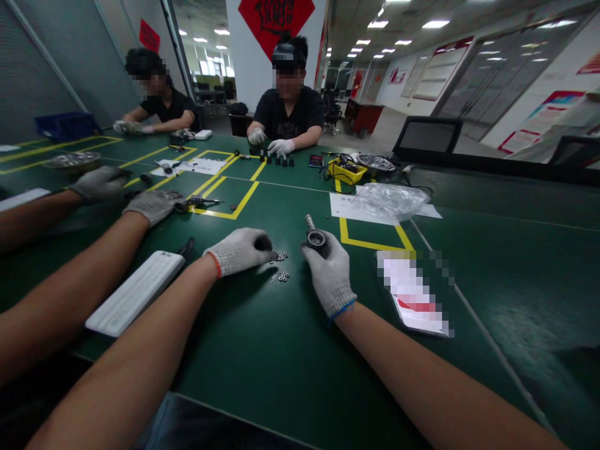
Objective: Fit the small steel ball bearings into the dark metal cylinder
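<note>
We hold, in our white-gloved right hand (332, 269), a round, dark metal housing with a silver stem (317, 239), its hollow face turned up towards us, thumb and fingers closed about its sides just above the green bench (262, 369). Our white-gloved left hand (240, 252) is curled, fingertips down at a loose cluster of small, ring-shaped metal pieces (282, 256); we cannot tell whether it pinches one. A second, smaller cluster of ring-shaped pieces (284, 277) lies just nearer to us.

The step in hand, we judge, is picking a single ring while the housing waits, face up. The next move seems to call for a fine fingertip pinch, made clumsier by the knit glove, and a steady, level housing beside it. Left of our forearm lies a long white plastic case (135, 292), well out of the way.
</note>
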A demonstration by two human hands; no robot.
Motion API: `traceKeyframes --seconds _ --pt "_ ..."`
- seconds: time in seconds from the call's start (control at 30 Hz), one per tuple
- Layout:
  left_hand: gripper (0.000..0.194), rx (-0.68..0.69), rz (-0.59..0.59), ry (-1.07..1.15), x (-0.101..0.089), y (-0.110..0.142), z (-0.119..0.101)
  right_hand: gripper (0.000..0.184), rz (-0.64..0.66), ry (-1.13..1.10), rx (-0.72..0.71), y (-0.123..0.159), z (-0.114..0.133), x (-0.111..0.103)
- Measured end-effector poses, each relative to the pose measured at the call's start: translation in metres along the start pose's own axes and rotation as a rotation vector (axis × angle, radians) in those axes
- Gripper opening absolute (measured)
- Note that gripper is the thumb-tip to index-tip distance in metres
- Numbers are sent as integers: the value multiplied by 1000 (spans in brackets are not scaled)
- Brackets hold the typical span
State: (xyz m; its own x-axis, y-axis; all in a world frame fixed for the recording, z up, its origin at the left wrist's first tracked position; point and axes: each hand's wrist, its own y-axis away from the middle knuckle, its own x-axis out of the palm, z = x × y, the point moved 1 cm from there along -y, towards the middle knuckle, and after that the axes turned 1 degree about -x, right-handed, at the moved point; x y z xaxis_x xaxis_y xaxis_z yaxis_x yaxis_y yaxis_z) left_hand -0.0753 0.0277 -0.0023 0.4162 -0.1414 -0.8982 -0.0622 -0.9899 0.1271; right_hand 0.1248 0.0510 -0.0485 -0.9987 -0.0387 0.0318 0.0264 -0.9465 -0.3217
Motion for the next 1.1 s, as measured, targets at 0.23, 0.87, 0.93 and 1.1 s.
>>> traceKeyframes --seconds 0.23,0.87,0.93,1.1 --pt "14 144 -36 52 10 -3 5 30 -3 77 2 4 4 -3" --pt "17 247 -204 892 17 6 -28 19 66 82 -36 10 10 -4" --pt "14 264 -198 902 15 9 -32 18 90 75 -45 11 10 -3" --pt "11 362 -168 851 11 17 -43 12 171 73 -104 13 14 -2"
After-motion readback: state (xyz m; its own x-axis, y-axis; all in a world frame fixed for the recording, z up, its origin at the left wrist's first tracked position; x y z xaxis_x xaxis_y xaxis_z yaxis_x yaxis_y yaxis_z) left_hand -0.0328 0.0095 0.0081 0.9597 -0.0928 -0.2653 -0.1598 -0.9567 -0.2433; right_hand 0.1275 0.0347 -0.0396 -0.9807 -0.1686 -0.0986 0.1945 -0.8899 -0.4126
